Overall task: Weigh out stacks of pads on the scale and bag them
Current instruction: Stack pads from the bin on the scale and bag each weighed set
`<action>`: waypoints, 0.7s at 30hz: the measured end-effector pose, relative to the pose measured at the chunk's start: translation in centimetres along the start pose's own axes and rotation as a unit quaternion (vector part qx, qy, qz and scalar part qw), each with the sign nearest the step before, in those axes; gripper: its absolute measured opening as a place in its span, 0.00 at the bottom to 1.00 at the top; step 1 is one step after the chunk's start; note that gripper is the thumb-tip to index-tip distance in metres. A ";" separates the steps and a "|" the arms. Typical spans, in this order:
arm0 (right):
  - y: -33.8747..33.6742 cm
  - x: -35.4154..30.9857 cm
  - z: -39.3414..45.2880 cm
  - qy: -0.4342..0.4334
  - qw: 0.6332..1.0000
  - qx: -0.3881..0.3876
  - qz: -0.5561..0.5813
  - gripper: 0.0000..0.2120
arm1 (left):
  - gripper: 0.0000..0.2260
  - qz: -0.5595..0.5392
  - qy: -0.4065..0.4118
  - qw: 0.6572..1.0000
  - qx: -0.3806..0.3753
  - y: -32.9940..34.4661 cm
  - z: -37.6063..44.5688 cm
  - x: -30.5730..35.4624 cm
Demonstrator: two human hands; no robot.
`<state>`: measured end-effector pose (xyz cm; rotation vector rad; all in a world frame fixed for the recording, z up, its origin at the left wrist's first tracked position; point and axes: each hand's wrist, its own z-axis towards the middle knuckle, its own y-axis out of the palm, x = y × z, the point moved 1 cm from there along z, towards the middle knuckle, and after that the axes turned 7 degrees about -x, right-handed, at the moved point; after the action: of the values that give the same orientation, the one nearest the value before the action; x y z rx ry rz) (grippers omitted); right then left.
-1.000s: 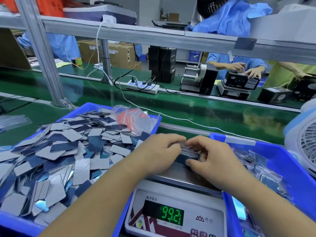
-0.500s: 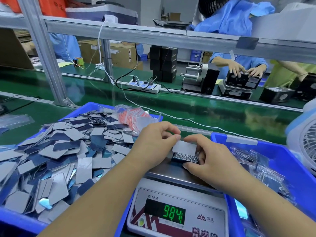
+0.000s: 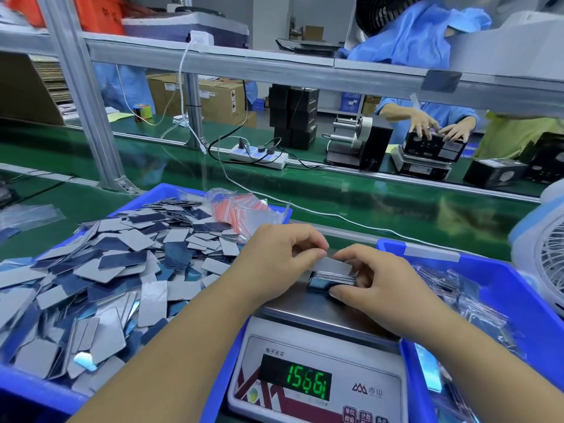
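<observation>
**Pad stack held on scale pan, both hands engaged**

A green conveyor belt (image 3: 335, 206) is seen running across the workstation beneath an aluminium frame rail (image 3: 274, 68); a white power strip (image 3: 259, 155) lies on its far edge. Across the belt, a person in a blue gown (image 3: 412, 44) is seen working at a black device.

The left blue bin (image 3: 171, 193) is heaped with loose grey and blue pads (image 3: 106, 270), with a bundle of red-striped bags (image 3: 244, 209) at its far corner. The right blue bin (image 3: 503, 288) is seen holding bagged pads.

Between the bins stands the scale (image 3: 317, 377); green digits are lit on its display. The stack of pads (image 3: 332, 277) rests on the steel pan.

The top grey pad is pinched by the left hand (image 3: 274, 257), fingers curled. The stack is gripped at its sides by the right hand (image 3: 378, 285), thumb at the near edge.
</observation>
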<state>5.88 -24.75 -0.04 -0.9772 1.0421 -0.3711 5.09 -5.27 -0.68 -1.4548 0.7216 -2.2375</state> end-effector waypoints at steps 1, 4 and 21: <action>0.0 0.1 0.0 0.003 1.000 0.002 0.002 0.13 | 0.05 0.005 -0.013 1.000 -0.022 0.0 0.0 -0.1; 0.1 0.1 -0.1 0.010 1.000 0.005 0.005 0.11 | 0.05 0.010 -0.038 0.997 -0.064 0.2 -0.1 -0.4; 0.4 -1.3 -0.1 -0.014 0.999 0.016 -0.033 0.18 | 0.36 -0.157 -0.044 0.976 -0.144 2.3 0.1 2.9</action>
<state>5.04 -23.66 0.32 -0.9874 0.9770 -0.4272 4.15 -8.76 0.12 -1.9127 0.8694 -2.3489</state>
